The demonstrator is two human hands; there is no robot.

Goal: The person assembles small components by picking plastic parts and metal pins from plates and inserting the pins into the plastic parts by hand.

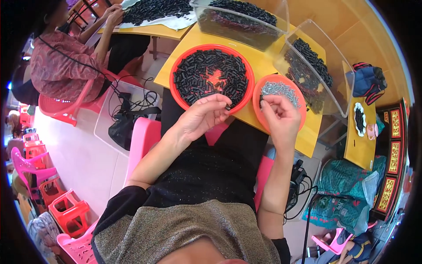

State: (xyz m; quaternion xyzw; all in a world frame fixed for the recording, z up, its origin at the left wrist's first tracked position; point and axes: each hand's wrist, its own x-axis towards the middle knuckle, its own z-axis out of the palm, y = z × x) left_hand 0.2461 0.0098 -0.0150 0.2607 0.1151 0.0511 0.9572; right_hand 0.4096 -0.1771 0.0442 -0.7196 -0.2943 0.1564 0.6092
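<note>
While left hand (204, 115) pinches small black tube (228, 107), right hand (281, 115) fingers pinch over silvery pins (279, 91).

The left hand (203, 115) pinches a small black piece (227, 107) at the near rim of the large red tray (212, 47), while the right hand (281, 118) fingers silver screws (280, 91) in the smaller orange dish (300, 114).

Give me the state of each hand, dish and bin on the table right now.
Left hand: pinching a small black piece.
Right hand: fingertips pinched over the small dish.
Large round orange plastic dish: heaped with black pieces.
Small round orange plastic dish: holding grey metal pieces.
Two clear plastic bins: lidless, part-filled.
</note>
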